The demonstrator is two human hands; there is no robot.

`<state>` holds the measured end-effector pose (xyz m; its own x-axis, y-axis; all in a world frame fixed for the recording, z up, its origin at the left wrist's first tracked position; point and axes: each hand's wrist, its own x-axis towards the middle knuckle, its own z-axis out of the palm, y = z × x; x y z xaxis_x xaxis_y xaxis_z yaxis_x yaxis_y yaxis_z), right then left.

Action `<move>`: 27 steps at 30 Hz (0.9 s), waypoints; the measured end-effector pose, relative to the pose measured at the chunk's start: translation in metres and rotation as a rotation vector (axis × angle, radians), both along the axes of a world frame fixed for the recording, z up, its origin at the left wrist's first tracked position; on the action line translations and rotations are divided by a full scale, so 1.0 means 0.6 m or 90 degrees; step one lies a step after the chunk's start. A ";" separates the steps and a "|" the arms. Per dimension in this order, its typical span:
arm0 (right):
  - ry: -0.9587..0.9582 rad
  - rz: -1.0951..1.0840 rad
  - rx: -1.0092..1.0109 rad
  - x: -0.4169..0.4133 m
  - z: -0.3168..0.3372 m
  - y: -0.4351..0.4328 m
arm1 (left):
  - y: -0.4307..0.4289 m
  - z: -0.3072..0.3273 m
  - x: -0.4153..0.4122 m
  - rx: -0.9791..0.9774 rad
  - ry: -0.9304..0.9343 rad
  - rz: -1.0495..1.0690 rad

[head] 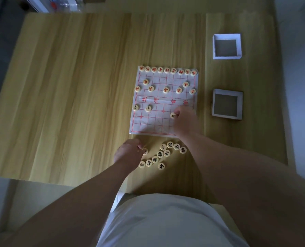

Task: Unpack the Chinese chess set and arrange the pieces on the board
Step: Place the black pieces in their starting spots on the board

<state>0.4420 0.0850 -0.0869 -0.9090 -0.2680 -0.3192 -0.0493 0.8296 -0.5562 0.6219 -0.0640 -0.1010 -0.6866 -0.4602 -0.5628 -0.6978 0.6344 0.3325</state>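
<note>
Shirt (166, 220) nearest. L hand (128, 153) pinches a piece (145, 151) from loose black pcs (159, 154) just below board (148, 125). R hand (183, 120) pinches a pawn (172, 115) on board's near-right. Risk: R wrist drags thin board, so red pcs (166, 90) scatter.

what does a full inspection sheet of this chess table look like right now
surface: wooden table, paper chessboard lying on it
job's things: red pieces set on the far half; placed black pieces, two, on the near half; loose black pieces heaped before the board
clutter: far open box and near open box right of the board
grippers: left hand pinches a heap piece; right hand pinches a held black piece on the board
cables: nothing seen
surroundings: blurred items beyond the far edge
</note>
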 end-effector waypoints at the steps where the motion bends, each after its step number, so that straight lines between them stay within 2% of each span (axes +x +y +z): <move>1: -0.005 0.005 0.012 -0.011 0.001 -0.005 | -0.006 0.001 -0.001 -0.006 0.000 -0.011; 13: -0.035 0.125 0.059 -0.053 -0.020 -0.071 | -0.046 -0.008 -0.037 0.012 0.004 -0.071; 18: -0.031 0.127 0.078 -0.051 -0.026 -0.078 | -0.036 -0.005 -0.038 0.006 0.002 -0.125; 27: 0.031 0.104 0.011 0.000 -0.009 -0.031 | 0.003 0.017 -0.025 -0.028 0.035 -0.257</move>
<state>0.4421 0.0662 -0.0924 -0.8686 -0.4080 -0.2811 -0.2109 0.8179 -0.5352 0.6069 -0.0619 -0.0909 -0.8458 -0.1706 -0.5054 -0.3717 0.8681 0.3291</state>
